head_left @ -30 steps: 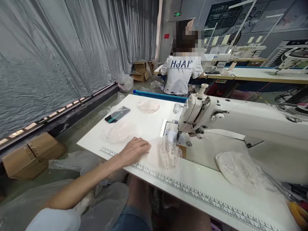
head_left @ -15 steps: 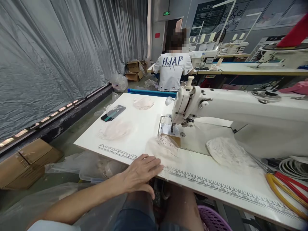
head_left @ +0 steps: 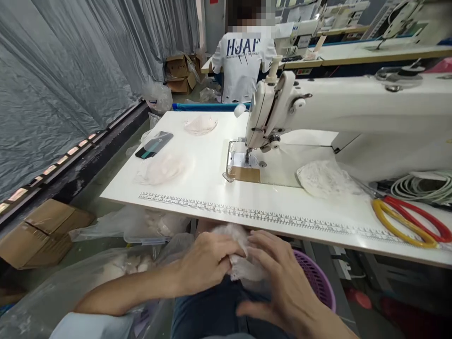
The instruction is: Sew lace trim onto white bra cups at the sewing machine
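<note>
A sheer white lace piece (head_left: pixel 238 268) is bunched above my lap, just off the table's front edge. My left hand (head_left: pixel 208 259) is closed on it, with thumb and fingers pinching the fabric. My right hand (head_left: pixel 282 278) is beside it, fingers apart and thumb spread low and blurred. Its fingertips are at the lace's right side; whether they press on it I cannot tell. Beyond the hands stands a white sewing machine (head_left: pixel 271 113), with a brown patch (head_left: pixel 245 174) in front of its needle plate.
On the white table (head_left: pixel 212 188) lie pale lace pieces (head_left: pixel 162 167), a dark phone-like object (head_left: pixel 155 145), white lace (head_left: pixel 321 179) and scissors with yellow and red handles (head_left: pixel 402 221). A purple basket (head_left: pixel 318 278) stands below. A person (head_left: pixel 243 61) sits ahead; a cardboard box (head_left: pixel 42 230) is left.
The lace piece has left the tabletop by the needle and is now over my lap in my left hand. My right hand has come into view. The camera view has tilted down.
</note>
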`<state>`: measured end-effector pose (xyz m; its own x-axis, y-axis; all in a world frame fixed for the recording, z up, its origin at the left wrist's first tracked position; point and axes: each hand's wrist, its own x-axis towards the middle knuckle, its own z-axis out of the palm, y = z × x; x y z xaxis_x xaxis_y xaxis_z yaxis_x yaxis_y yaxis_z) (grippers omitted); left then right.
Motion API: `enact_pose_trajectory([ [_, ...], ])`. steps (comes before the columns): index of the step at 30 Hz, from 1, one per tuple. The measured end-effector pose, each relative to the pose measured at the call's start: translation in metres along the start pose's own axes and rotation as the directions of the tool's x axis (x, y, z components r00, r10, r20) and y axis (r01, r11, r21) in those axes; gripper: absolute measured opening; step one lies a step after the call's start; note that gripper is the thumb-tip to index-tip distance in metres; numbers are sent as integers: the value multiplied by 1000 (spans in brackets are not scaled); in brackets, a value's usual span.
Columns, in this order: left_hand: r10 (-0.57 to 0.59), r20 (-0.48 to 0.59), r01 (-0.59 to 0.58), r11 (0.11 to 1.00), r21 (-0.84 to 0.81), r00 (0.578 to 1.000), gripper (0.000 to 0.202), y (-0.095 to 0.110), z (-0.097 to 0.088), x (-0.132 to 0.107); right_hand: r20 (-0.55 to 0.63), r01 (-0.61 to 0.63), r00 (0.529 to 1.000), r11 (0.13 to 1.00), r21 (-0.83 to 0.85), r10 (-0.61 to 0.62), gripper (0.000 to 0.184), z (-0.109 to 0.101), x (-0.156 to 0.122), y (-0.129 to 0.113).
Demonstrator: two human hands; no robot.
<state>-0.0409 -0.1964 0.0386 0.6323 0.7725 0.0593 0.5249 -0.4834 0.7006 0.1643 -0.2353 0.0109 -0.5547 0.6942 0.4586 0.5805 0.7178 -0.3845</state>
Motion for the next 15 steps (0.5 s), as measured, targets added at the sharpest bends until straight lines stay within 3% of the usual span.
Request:
enact_pose_trajectory([
  [3, -237, 250, 292, 932, -214, 939, 17, 0, -7, 3, 39, -154, 988, 967, 206, 149, 38, 26, 5, -3],
  [6, -342, 340, 440, 855, -274, 876, 17, -14, -8, 11, 290, -396, 914, 773, 495, 283, 30, 31, 6, 0],
  [9, -366, 419, 506, 810, -297, 831, 27, -26, -7, 18, 482, -524, 844, 558, 643, 238, 25, 24, 9, 7],
  [11, -365, 449, 519, 805, -289, 815, 31, -28, -6, 20, 480, -541, 836, 549, 637, 266, 25, 21, 12, 9],
  [15, -296, 473, 474, 822, -316, 830, 28, -27, -9, 18, 461, -589, 808, 544, 598, 368, 23, 24, 15, 14],
])
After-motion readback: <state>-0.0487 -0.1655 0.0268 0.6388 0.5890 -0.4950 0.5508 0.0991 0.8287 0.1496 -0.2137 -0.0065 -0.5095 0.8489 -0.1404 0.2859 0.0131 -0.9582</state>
